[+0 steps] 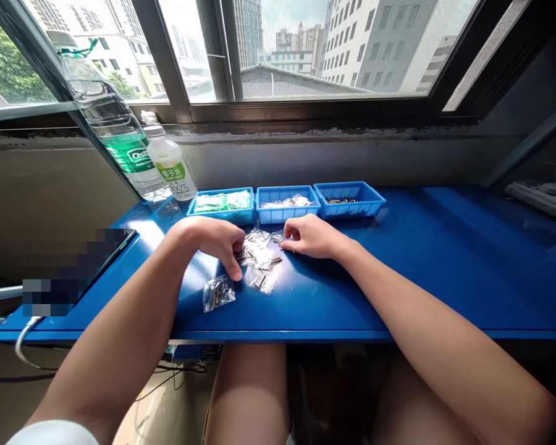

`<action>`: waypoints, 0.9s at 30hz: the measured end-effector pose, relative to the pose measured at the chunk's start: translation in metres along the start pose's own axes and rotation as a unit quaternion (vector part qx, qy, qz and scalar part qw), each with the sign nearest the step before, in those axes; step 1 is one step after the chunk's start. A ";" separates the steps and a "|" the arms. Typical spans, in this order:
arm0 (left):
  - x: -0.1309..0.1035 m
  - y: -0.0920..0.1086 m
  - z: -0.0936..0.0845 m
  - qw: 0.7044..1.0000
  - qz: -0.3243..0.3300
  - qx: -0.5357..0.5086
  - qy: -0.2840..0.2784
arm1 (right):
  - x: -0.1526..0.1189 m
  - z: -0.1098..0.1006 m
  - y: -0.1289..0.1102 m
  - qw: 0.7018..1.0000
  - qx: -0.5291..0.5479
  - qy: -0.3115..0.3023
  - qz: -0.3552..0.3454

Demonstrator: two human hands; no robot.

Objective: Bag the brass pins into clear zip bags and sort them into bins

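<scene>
A pile of small clear plastic bags (261,254) with thin brown and dark pieces inside lies on the blue table between my hands. My left hand (217,240) is at the pile's left edge, its thumb pointing down and apart from the curled fingers. Just below that thumb, one separate clear bag (219,293) with several brownish pieces lies flat. On the pile's right side, my right hand (312,237) has thumb and forefinger closed at the edge of a clear bag (277,237). The fingertips partly hide what they pinch.
Behind the pile stand three blue bins: one with green-and-white packets (222,214), one with clear bags (285,214), one with dark pieces (352,211). A large water bottle (115,123) and a white bottle (171,164) stand back left. A cable (21,346) hangs at the left.
</scene>
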State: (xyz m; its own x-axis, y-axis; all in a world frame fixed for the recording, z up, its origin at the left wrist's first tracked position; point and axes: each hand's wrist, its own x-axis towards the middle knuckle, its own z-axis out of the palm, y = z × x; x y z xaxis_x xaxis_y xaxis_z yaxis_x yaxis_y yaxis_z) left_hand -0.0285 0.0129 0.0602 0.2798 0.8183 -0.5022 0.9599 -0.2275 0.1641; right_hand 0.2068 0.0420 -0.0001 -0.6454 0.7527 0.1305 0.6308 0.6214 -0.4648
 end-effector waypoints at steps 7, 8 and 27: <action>-0.006 0.013 0.003 0.998 -0.012 0.058 -0.011 | -0.001 -0.001 -0.001 1.000 0.006 -0.017 -0.009; -0.005 0.013 0.004 0.998 -0.012 0.069 -0.010 | -0.001 -0.001 -0.001 1.000 0.007 -0.019 -0.008; 0.015 0.025 0.013 0.988 -0.005 0.126 0.089 | 0.003 0.000 0.001 0.995 -0.079 -0.010 0.055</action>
State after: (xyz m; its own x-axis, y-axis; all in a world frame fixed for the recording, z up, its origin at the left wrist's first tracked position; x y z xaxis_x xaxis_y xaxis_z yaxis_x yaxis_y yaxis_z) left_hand 0.0000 0.0122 0.0460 0.2845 0.8960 -0.3411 0.9431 -0.3255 -0.0685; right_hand 0.2052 0.0445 -0.0001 -0.5754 0.8150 0.0685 0.7574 0.5626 -0.3314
